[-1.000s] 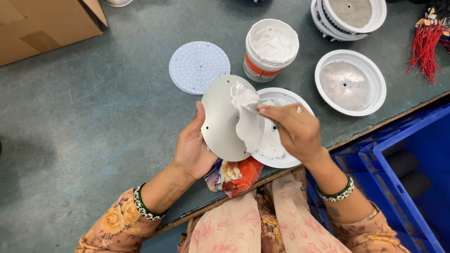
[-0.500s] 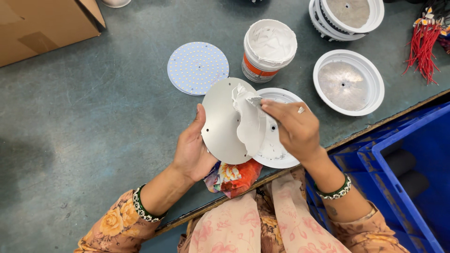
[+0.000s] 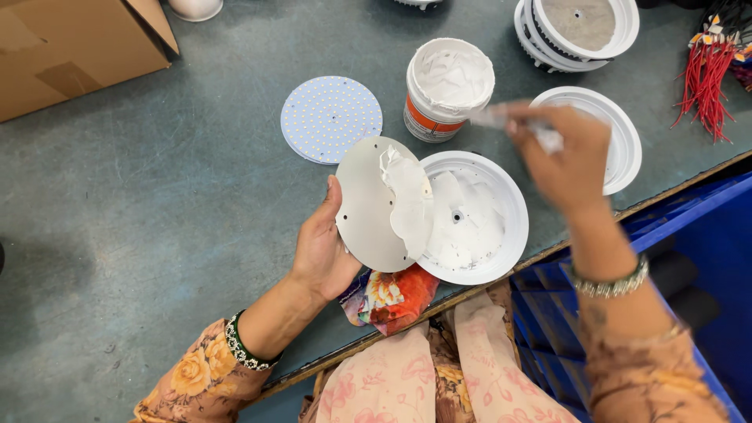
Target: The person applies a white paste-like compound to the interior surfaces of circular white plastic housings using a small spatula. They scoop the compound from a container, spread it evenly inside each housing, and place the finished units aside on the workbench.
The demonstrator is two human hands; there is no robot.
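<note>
2 hands busy: your left hand grips the pasted metal disc near the worktop's front edge, your right hand pinches a blurry spreader beside the paste tub.

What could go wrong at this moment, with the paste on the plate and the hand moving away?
1. The left hand holds the round metal plate tilted by its edge; the thick white paste may slide off.
2. The right hand, blurred and carrying a small paste-covered tool, may drip paste on the table.
3. It passes near the open paste tub and may knock it.
</note>
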